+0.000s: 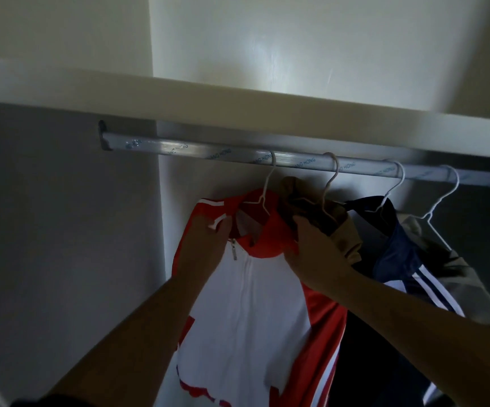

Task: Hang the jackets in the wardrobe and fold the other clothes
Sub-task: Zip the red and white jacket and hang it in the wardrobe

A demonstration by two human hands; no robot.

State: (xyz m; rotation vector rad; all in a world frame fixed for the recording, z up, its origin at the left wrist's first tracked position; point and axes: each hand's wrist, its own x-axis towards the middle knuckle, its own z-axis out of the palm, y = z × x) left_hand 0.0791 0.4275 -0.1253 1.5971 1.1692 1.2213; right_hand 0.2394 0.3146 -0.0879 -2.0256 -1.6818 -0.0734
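The left grip point(208, 248) pinches the collar of the red-and-white jacket point(255, 318), just left of its zip pull point(233, 252). The jacket hangs by a white hanger point(267, 186) from the rail point(179, 148) above both grips. The right grip point(317, 259) curls where that collar meets a brown jacket point(346, 227); I cannot tell which it holds. Further right hang a navy jacket point(396, 254) and a grey garment point(455, 268).

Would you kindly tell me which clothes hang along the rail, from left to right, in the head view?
From the left: red and white jacket → brown jacket → navy jacket with white stripes → grey garment at the far right.
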